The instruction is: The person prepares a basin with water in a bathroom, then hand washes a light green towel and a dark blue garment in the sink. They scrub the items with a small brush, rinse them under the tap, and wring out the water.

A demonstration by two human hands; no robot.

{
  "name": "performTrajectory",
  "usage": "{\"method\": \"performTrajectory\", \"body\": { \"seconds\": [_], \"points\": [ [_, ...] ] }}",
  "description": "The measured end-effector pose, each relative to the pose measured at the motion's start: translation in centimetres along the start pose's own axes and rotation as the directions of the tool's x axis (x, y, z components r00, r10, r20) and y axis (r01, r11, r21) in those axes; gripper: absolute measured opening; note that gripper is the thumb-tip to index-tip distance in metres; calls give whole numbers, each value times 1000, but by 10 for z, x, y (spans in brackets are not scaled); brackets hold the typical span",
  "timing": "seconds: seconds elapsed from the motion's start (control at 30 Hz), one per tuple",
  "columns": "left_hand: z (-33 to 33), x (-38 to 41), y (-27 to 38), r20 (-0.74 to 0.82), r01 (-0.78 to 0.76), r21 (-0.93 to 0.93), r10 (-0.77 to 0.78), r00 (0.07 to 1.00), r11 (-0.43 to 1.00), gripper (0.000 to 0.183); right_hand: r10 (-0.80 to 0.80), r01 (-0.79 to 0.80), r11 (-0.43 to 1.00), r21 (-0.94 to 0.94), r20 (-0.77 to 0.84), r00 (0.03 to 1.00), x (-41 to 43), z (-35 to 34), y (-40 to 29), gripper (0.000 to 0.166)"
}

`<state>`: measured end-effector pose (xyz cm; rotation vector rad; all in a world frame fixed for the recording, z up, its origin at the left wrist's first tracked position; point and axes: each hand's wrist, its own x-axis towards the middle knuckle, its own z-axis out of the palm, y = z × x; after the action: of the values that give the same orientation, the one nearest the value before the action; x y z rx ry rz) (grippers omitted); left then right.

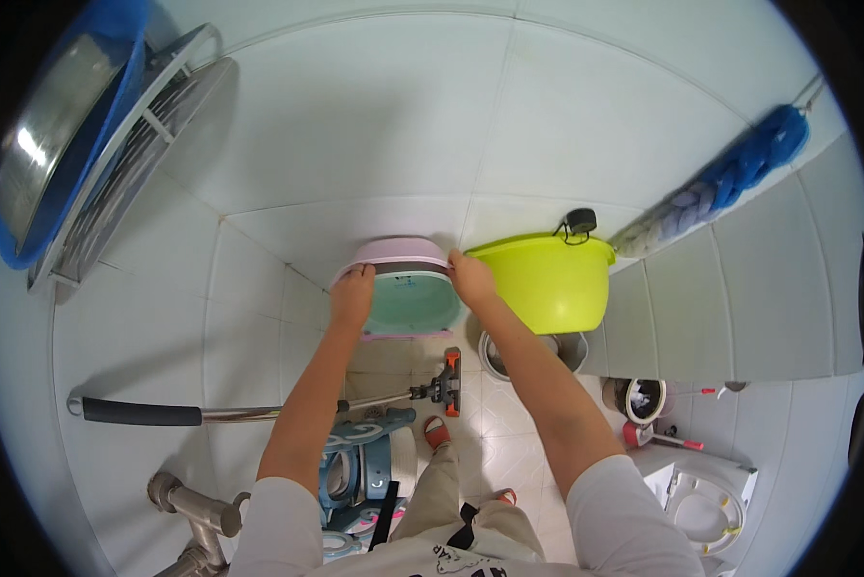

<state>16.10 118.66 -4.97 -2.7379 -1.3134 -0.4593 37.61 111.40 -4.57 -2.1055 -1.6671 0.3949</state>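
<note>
My left hand (351, 294) grips the left side of a pink plastic basin's (401, 249) rim. At the right end of that rim, my right hand (473, 280) holds on with the thumb and bent fingers. A mint-green basin (414, 301) stands tilted just in front, its hollow facing me, with a dark gap between the two rims. Whether my fingers also touch the green basin I cannot tell. Below it shows a pink edge (407, 335). Beside my right hand is a large lime-green tub (547, 281), turned on its side against the wall.
A floor mop with a long handle (143, 412) leans across the left. Under the tub sits a pale bucket (573, 350). A blue-grey shelf (374, 461), a toilet (702, 505) and a waste bin (645, 400) stand lower down. Wall rack (150, 122) holds a blue basin (125, 94).
</note>
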Motion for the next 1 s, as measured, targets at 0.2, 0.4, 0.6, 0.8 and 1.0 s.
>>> {"method": "performTrajectory", "body": {
  "seconds": [0.2,0.4,0.6,0.8,1.0],
  "points": [
    [-72,4,29,-9,28,4,-28,1000,1000,6,-205,195,975,-111,-91,975,-32,-80,-30,17],
    [-156,21,108,-287,-220,1,211,934,976,16,-77,61,996,-67,-272,959,-115,-176,1,19],
    [-225,-3,240,-287,-436,-134,386,877,890,12,330,-177,934,309,-566,756,-326,-234,82,19],
    [-261,-95,426,-321,-658,-424,576,752,622,18,861,-232,452,862,-353,365,-637,-244,98,16],
    [-264,-244,623,40,-354,-861,742,669,365,19,969,3,172,985,-168,-182,-926,-196,32,12]
  ]
}}
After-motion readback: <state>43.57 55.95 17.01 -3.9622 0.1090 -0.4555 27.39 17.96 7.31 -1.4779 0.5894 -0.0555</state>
